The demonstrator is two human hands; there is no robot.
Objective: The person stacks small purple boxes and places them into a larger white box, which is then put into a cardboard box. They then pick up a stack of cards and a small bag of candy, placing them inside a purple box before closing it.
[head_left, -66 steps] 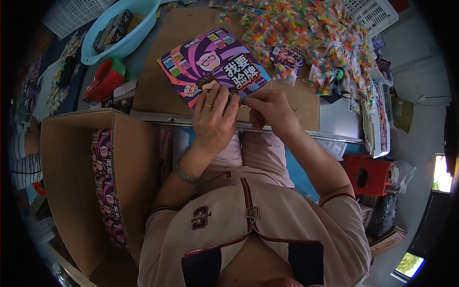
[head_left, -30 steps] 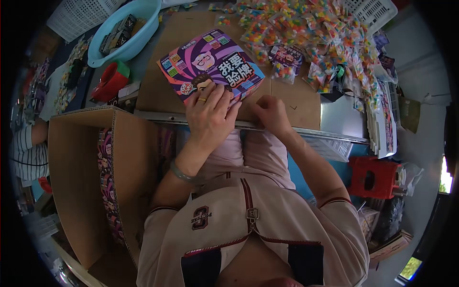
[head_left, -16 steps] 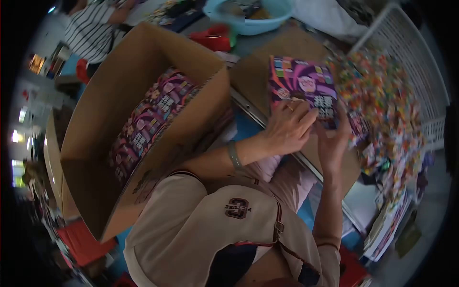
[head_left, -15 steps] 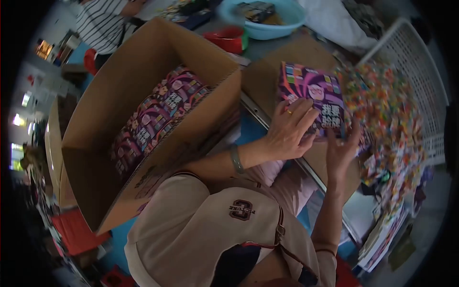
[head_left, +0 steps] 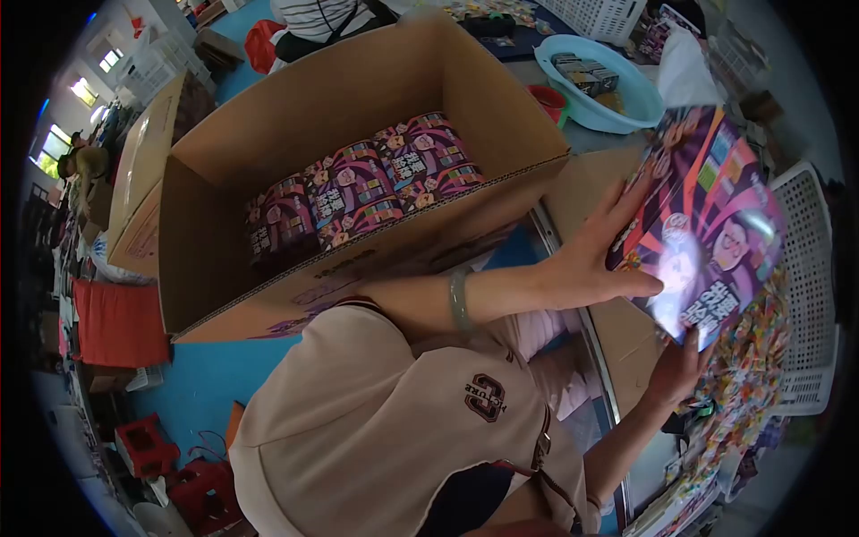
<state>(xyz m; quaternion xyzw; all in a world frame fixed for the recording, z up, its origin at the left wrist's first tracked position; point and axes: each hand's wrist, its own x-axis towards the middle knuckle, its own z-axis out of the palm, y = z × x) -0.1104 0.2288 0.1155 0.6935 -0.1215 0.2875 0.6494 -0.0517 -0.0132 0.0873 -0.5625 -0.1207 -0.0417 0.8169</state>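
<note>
A glossy purple printed package (head_left: pixel 716 224) is held up and tilted between both hands above the cardboard-covered work surface. My left hand (head_left: pixel 595 259), with a green bangle at its wrist, grips the package's left edge, its thumb across the front. At the lower edge, my right hand (head_left: pixel 680 369) pinches the package near a corner; its other fingers are partly hidden. To the left stands a large open cardboard box (head_left: pixel 358 279), with several similar purple packages (head_left: pixel 349 192) lying in rows inside.
Many small colourful wrapped pieces (head_left: pixel 747 358) lie at the right beside a white perforated basket (head_left: pixel 810 304). A blue basin (head_left: pixel 595 112) with dark packs is behind. A person in a striped top (head_left: pixel 322 18) is beyond the box. Another box (head_left: pixel 148 188) stands at left.
The purple package has been raised off the surface and moved right and nearer the camera, with both hands now gripping it. The view has turned, so the big box appears further right.
</note>
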